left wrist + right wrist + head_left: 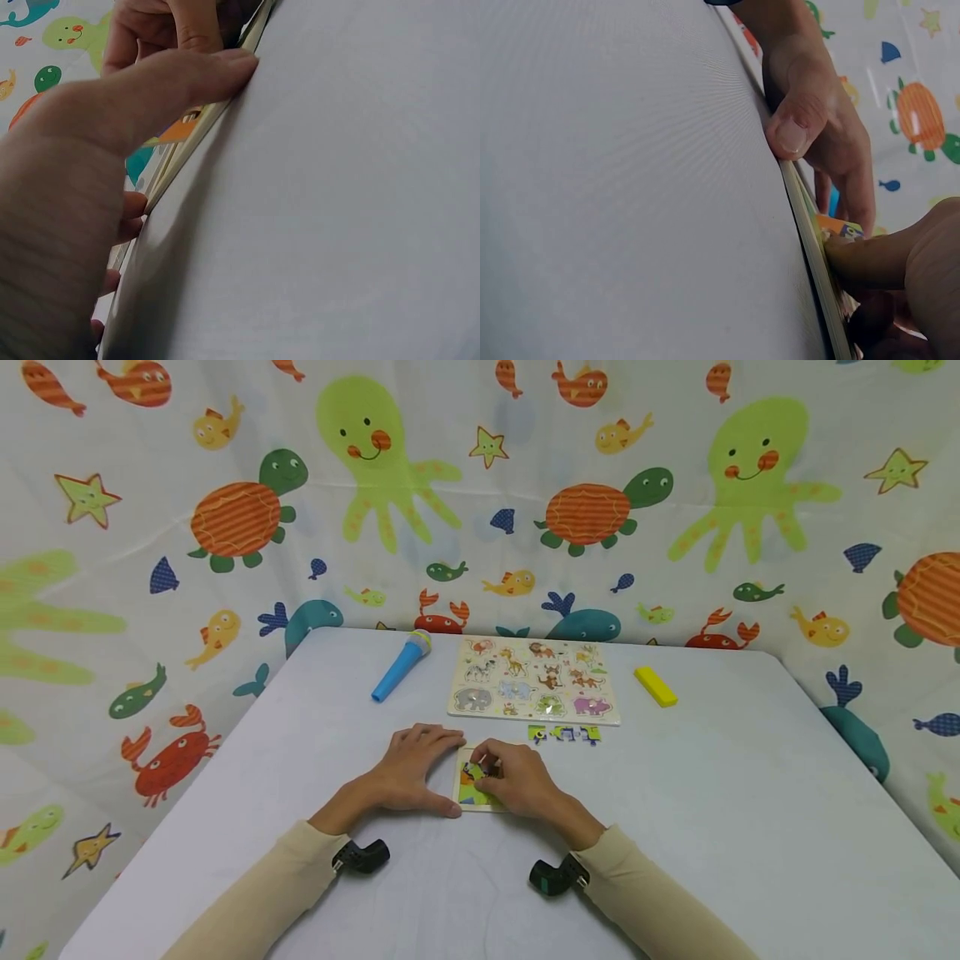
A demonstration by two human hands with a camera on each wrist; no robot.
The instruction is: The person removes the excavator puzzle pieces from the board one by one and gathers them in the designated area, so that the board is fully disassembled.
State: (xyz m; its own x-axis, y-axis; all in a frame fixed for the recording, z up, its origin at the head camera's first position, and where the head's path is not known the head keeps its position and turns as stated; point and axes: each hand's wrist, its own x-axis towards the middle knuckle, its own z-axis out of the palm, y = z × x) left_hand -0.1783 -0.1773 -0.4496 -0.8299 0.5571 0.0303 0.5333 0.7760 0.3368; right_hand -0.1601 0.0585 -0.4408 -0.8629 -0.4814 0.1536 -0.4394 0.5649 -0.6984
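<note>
A small wooden jigsaw puzzle board (467, 808) with a green and orange picture lies on the table between the hands. My left hand (412, 770) spans its left side with fingers spread, the thumb touching the near corner and the fingertips near the far one. My right hand (517, 777) is over the board, fingers curled and thumb bent down, pinching a puzzle piece mostly hidden by the fingers. In the right wrist view an orange and purple puzzle piece (840, 226) shows tilted by the right thumb (866, 261).
Several loose jigsaw pieces (564, 734) lie beyond the right hand. Behind them is an animal peg board (534, 681). A blue toy microphone (401, 667) lies at back left, a yellow block (656, 686) at back right. A sea-animal curtain (480, 560) hangs behind the table.
</note>
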